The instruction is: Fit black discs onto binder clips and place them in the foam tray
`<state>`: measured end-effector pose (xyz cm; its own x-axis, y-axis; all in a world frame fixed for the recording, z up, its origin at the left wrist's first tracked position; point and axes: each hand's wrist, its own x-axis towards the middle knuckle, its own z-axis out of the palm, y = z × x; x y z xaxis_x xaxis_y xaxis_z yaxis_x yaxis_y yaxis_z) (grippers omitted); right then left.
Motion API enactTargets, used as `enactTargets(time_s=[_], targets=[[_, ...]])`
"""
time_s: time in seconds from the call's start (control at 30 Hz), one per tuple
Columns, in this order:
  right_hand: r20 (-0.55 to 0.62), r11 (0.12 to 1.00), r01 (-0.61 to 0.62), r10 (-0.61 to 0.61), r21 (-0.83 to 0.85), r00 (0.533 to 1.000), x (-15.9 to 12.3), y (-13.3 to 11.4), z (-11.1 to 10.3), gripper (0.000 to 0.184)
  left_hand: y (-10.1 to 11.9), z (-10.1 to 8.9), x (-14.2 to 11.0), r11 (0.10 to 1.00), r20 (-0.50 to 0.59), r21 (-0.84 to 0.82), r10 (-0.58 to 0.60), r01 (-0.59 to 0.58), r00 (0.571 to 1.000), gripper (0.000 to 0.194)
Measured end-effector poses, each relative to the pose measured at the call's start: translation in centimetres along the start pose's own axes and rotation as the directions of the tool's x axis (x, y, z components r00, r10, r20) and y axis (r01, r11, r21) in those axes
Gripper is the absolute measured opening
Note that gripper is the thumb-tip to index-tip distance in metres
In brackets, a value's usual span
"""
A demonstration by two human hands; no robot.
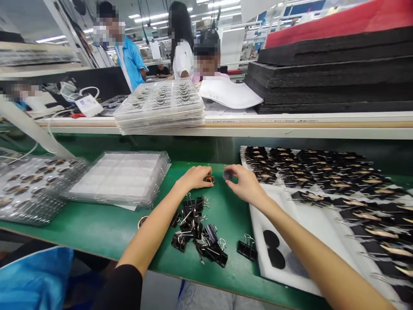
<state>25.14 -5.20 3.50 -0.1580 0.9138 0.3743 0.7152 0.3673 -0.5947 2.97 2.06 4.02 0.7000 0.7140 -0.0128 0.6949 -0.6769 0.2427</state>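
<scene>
Over the green table, my left hand (198, 177) pinches a small round part with a gold rim (209, 178); it could be a watch case, but its kind is not clear. A short gap to the right, my right hand (242, 183) grips a dark round disc (227, 175) between thumb and fingers. Below the hands lies a loose pile of black binder clips (193, 224), with a single binder clip (247, 247) apart from it. Another round gold-edged part (142, 221) is partly hidden by my left forearm.
At right, a white foam tray (263, 215) holds black discs (274, 252) and rows of binder clips (322, 168) clamped on gold-edged parts. Stacked clear plastic trays (119, 176) stand at left. Above, a shelf (226, 125) carries more trays and black foam sheets (322, 82). People are beyond.
</scene>
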Motion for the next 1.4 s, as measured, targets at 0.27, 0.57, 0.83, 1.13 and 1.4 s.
enactTargets(time_s=[0.27, 0.57, 0.83, 1.13, 1.4], targets=[[0.138, 0.999, 0.012, -0.005, -0.052, 0.99, -1.4, 0.9, 2.6, 0.023, 1.7, 0.5, -0.4, 0.99, 0.118, -0.081, 0.123, -0.114, 0.985, 0.04], [0.221, 0.988, 0.102, -0.075, -0.112, 0.972, -2.0, 0.6, 2.7, 0.025, 1.5, 0.0, -0.7, 0.983, 0.153, -0.154, 0.127, -0.103, 0.98, 0.033], [0.289, 0.995, 0.071, -0.047, -0.07, 0.956, -1.7, 0.2, 2.8, 0.033, 1.2, 0.4, -0.8, 0.966, 0.156, -0.248, 0.115, -0.074, 0.981, 0.037], [0.332, 0.997, 0.067, -0.076, 0.038, 0.94, -2.9, -4.4, -0.6, 0.014, 1.6, -0.3, -1.1, 0.973, 0.161, -0.18, 0.177, -0.147, 0.971, 0.025], [0.765, 0.989, -0.095, -0.023, 0.11, 0.643, -4.6, -8.1, -1.8, 0.02, 1.8, 0.0, -1.1, 0.983, 0.188, -0.151, 0.135, -0.107, 0.973, 0.021]])
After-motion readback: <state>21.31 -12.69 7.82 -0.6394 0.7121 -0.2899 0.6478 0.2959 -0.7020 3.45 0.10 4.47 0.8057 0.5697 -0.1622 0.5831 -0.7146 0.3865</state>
